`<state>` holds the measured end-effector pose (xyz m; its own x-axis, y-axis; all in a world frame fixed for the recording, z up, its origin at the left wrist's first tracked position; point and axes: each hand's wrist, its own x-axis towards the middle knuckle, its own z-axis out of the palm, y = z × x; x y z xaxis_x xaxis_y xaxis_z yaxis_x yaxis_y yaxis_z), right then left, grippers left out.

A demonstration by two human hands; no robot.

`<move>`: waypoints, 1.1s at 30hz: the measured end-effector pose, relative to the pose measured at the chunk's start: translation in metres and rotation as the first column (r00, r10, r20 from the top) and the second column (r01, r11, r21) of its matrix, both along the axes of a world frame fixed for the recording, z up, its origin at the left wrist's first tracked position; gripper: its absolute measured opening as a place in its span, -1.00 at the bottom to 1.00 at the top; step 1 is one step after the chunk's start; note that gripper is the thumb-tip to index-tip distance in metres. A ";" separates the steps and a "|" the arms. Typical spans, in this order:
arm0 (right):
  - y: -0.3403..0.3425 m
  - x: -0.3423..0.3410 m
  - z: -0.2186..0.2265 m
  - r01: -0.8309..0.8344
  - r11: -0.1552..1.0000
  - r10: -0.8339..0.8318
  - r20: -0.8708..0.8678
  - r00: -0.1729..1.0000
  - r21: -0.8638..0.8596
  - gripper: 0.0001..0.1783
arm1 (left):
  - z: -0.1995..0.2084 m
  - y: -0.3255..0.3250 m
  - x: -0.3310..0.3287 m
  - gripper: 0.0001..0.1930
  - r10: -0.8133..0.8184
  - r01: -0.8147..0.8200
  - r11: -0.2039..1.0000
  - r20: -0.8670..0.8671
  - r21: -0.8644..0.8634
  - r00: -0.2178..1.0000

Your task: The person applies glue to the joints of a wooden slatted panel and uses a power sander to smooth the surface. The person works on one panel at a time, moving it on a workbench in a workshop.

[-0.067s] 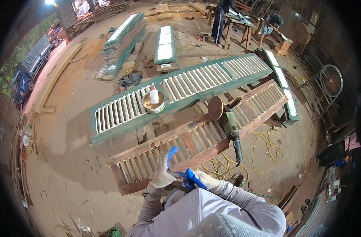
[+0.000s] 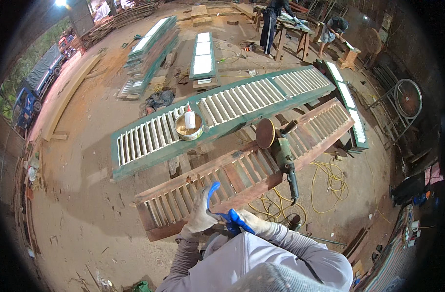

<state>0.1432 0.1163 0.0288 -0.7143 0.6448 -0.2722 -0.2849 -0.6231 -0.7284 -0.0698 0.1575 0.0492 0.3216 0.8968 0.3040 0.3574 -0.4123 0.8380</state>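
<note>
Leftmost, beyond the floor, we see a blue truck with a grey cover, then a stack of green-edged panels near the floor's far edge. A long green wooden shutter with pale slats lies across the middle; near its front long edge, left of centre, stands a round metal tin with a white red-tipped bottle upright in it. In front lies a reddish-brown louvred wooden shutter. At its near long edge, right of its near left corner, we hold up our pale-covered left hand, fingers curved and partly spread. Bright blue flexible material runs along those fingers and across to our pale-covered right hand, whose fingers bend against it; we cannot tell whether either hand grips it. Farther right, a green power tool with a round brown disc lies across the brown shutter, its black handle overhanging the near edge. Yellow cord loops on the floor beyond.
</note>
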 end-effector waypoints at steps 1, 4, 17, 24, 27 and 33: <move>0.000 -0.001 -0.002 0.023 0.992 -0.023 -0.002 1.000 0.124 -0.44 | 0.001 0.000 0.000 0.03 -0.010 0.010 1.000 -0.028 0.003 1.000; 0.000 -0.003 -0.003 0.041 0.970 -0.053 0.048 0.997 0.240 -0.49 | 0.000 0.002 0.000 0.01 -0.071 0.072 0.997 0.006 -0.027 0.997; 0.002 -0.001 0.024 0.240 0.882 -0.330 0.170 0.929 0.405 -0.72 | -0.040 -0.001 0.024 0.14 -0.007 0.328 0.842 0.599 -0.428 0.800; 0.005 -0.003 0.043 0.315 0.940 -0.338 0.247 0.908 0.129 -0.66 | -0.049 -0.010 0.047 0.06 0.175 0.593 0.656 0.858 -0.468 0.483; 0.006 -0.004 0.046 0.367 0.909 -0.410 0.257 0.875 0.199 -0.64 | -0.048 -0.018 0.056 -0.07 0.260 0.632 0.631 0.891 -0.449 0.373; 0.008 -0.004 0.045 0.398 0.824 -0.504 0.198 0.841 0.404 -0.62 | -0.041 -0.020 0.068 -0.29 0.318 0.649 0.643 0.912 -0.407 0.257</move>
<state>0.1392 0.1247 0.0735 -0.2443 0.9618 -0.1238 -0.2211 -0.1795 -0.9586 -0.0021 0.1378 0.0084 0.4470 0.8905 -0.0844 -0.7757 0.4329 0.4592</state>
